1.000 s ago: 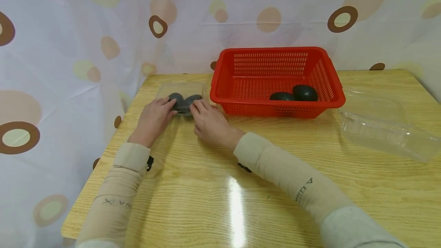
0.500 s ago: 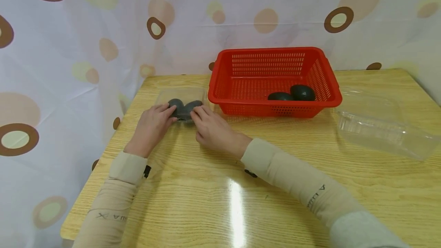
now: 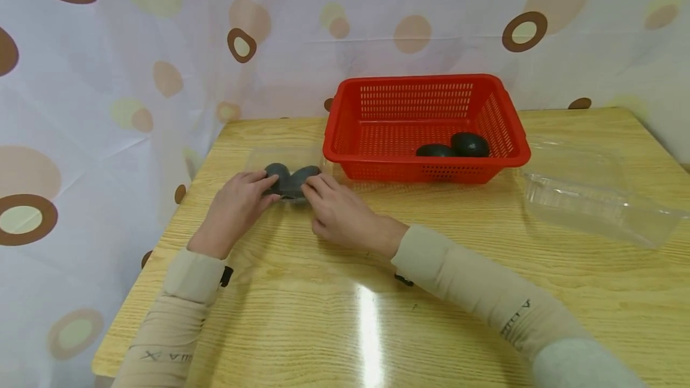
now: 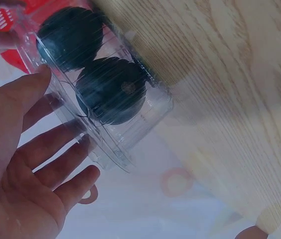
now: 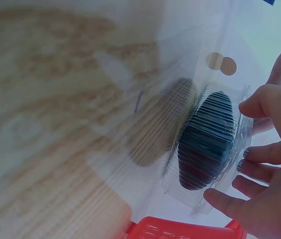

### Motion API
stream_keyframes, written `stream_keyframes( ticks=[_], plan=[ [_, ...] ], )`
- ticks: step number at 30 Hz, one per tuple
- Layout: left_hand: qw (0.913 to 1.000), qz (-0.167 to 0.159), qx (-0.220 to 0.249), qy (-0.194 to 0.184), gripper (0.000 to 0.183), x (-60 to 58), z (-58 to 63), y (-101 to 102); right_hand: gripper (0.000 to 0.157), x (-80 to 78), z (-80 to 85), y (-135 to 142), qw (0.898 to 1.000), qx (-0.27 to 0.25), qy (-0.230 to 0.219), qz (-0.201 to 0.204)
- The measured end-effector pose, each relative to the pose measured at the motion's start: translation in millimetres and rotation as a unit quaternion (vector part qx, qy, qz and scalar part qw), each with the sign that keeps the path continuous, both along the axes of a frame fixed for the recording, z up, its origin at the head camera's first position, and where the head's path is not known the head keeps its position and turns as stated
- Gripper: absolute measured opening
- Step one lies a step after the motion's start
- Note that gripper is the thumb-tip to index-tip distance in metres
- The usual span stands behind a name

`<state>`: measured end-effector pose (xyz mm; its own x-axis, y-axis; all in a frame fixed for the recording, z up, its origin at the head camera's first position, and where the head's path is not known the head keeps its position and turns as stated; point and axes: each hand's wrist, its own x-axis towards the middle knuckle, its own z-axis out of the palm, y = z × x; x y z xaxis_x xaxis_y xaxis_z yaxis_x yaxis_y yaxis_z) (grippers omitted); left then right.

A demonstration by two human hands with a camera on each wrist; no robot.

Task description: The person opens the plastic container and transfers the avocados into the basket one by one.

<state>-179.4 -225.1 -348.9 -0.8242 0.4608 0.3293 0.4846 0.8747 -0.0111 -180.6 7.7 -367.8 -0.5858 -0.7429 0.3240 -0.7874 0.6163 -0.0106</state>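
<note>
A clear plastic clamshell box (image 3: 286,153) lies at the left of the table, with two dark avocados side by side inside. One avocado (image 4: 111,92) shows its stem end through the plastic in the left wrist view; the other avocado (image 4: 70,39) is beyond it. My left hand (image 3: 233,208) holds the box's left side, thumb at the near edge and fingers over the rim. On the right side, my right hand (image 3: 345,211) grips the rim between thumb and fingers. From the right wrist, one avocado (image 5: 208,142) shows lengthwise behind ribbed plastic.
A red plastic basket (image 3: 426,161) stands at the back centre, close to the box's right side, with two more avocados (image 3: 470,145) in it. Another clear plastic box (image 3: 598,208) lies empty with its lid up at the right. A patterned cloth hangs behind the table.
Both hands have drawn the clamshell box with its avocados a short way nearer across the table. The basket and the empty box stay put; the head view has shifted slightly.
</note>
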Motion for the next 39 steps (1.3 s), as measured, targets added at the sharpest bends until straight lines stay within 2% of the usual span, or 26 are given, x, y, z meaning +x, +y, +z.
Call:
stream_keyframes(
  ticks=[16,25,33,39],
  plan=[
    [0.9995,0.005,-0.03,0.002,0.042,18.9,7.4,2.2,0.054,17.0,1.6,9.1,1.0,0.005,-0.023,0.011],
    [0.9992,0.008,-0.038,0.003,0.041,26.8,9.8,5.4,0.052,25.3,4.0,15.2,1.0,0.004,-0.01,0.026],
    [0.9986,-0.011,-0.052,-0.004,0.041,32.9,15.9,10.7,0.049,34.2,9.5,23.6,0.999,0.016,-0.039,0.016],
    [0.9979,-0.031,-0.049,-0.029,0.042,34.8,18.5,16.0,0.045,39.6,11.0,31.0,0.999,0.01,-0.039,0.013]
  ],
)
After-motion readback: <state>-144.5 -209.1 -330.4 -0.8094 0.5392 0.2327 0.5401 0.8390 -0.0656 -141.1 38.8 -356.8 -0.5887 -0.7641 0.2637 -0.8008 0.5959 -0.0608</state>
